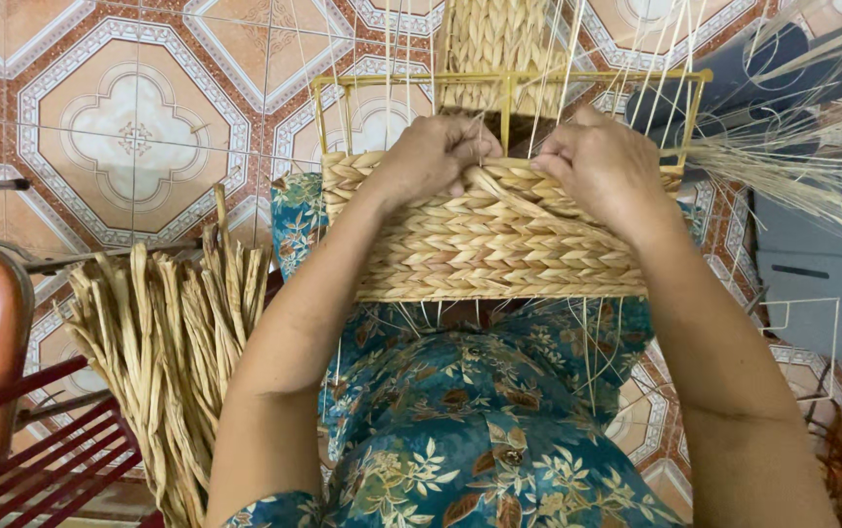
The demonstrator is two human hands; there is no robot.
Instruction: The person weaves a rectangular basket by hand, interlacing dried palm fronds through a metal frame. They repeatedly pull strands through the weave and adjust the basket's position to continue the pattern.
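Note:
A half-woven straw basket [470,249] on a yellow metal frame [509,80] rests on my lap, which is covered in blue floral cloth. Its near wall is plaited from thick tan fibre, and thin pale strands stand up from it. My left hand [431,156] pinches a plaited strand at the top edge of the weave, left of centre. My right hand [602,166] grips the same top edge on the right, fingers curled over the fibre. The two hands nearly touch at the middle upright of the frame.
A bundle of dried tan fibre strips [172,332] leans at my left. An orange seat and red metal bars [20,460] stand at the lower left. Loose thin straws [793,156] fan out at the right over blue objects. Patterned floor tiles [132,127] lie beyond.

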